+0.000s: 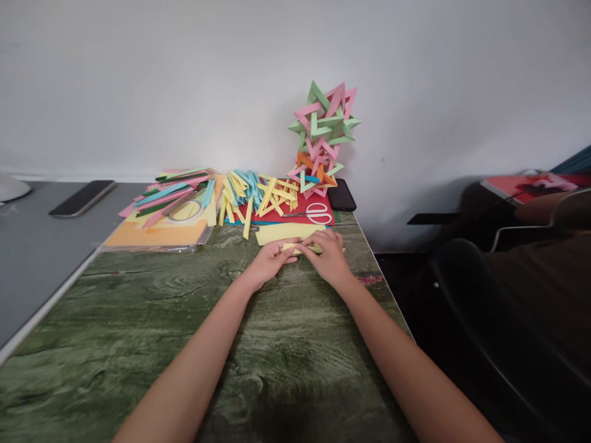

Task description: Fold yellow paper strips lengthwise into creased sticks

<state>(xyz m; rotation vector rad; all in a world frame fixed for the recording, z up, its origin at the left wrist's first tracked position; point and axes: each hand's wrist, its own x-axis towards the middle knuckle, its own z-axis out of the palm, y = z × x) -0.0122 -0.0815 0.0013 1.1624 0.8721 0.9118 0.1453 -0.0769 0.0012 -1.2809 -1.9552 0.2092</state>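
Observation:
Between both hands is a narrow yellow paper strip (pixel 289 247), lying low over the green wood-patterned table (pixel 152 320). My left hand (pixel 271 261) is closed on the strip's left part, and my right hand (pixel 327 253) pinches it farther right. Just behind the hands lies a wider yellow paper sheet (pixel 284 232). White-handled scissors (pixel 318 213) rest on red paper (pixel 272 218) beyond it. Folded yellow and blue paper pieces (pixel 248 218) are heaped behind to the left.
A star-shaped paper model (pixel 325 123) stands at the wall beside a dark phone (pixel 342 195). Coloured strips (pixel 170 195) lie on an orange pack (pixel 157 232). Another phone (pixel 83 199) is on the grey table (pixel 28 258). A black chair (pixel 471 295) is at the right.

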